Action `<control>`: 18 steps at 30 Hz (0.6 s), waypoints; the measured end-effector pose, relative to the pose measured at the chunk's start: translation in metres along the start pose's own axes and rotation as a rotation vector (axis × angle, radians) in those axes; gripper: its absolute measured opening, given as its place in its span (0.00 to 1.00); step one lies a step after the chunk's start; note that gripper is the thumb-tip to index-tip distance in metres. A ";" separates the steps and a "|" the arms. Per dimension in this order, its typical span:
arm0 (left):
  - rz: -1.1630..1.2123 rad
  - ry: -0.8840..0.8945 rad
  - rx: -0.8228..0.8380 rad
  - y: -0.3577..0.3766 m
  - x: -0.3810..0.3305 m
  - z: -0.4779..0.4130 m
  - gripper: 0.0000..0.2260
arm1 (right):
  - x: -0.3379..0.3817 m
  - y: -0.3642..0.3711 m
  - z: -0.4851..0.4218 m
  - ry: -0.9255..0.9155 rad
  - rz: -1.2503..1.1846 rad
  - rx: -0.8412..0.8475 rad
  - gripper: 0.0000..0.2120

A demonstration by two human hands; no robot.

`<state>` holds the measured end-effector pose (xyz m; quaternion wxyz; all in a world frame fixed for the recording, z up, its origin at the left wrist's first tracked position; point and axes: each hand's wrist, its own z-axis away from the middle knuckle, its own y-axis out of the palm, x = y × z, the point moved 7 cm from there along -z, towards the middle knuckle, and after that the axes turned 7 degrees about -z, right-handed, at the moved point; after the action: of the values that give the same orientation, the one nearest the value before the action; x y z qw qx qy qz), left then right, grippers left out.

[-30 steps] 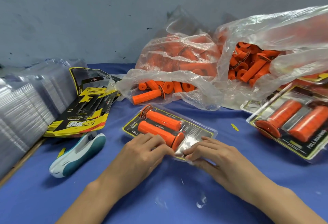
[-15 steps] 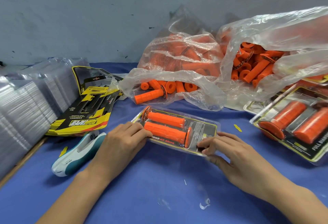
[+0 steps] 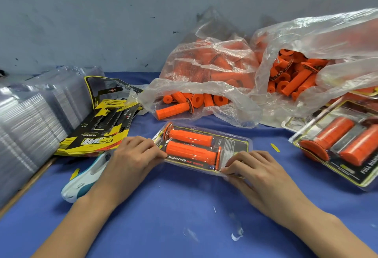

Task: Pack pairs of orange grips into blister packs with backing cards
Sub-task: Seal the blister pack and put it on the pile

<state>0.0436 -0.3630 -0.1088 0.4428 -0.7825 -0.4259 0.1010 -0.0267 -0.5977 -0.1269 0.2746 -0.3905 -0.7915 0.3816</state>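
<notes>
left hand point(image 3: 133, 155) + right hand point(image 3: 255, 167) pinch blister pack point(image 3: 235, 145) ends | 2 orange grips point(image 3: 192, 153) inside

Between the hands, a glossy clear plastic blister pack point(image 3: 235, 145) covers matt orange rubbery grips point(image 3: 191, 152); beneath lies matt blue cloth point(image 3: 163, 216); beyond, crinkled translucent plastic bags point(image 3: 204, 63).

The finished blister pack point(image 3: 347, 172) is cut off by the right edge.
</notes>
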 end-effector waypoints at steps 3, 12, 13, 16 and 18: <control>0.006 -0.083 0.023 -0.001 0.017 0.005 0.15 | -0.003 0.001 0.002 0.032 -0.059 -0.003 0.07; 0.079 -0.100 0.028 -0.001 0.012 0.007 0.14 | -0.003 0.002 0.003 0.049 -0.130 -0.016 0.10; 0.082 -0.101 0.023 -0.002 0.011 0.006 0.14 | -0.003 0.002 0.003 0.053 -0.138 -0.018 0.10; 0.069 -0.092 0.019 -0.003 0.010 0.004 0.14 | -0.004 0.001 0.003 0.075 -0.167 -0.028 0.05; 0.060 -0.079 0.022 -0.005 0.007 0.003 0.13 | -0.005 0.001 0.003 0.081 -0.178 -0.031 0.03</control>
<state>0.0433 -0.3547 -0.1055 0.4311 -0.7854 -0.4182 0.1499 -0.0261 -0.6022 -0.1305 0.3330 -0.3380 -0.8171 0.3274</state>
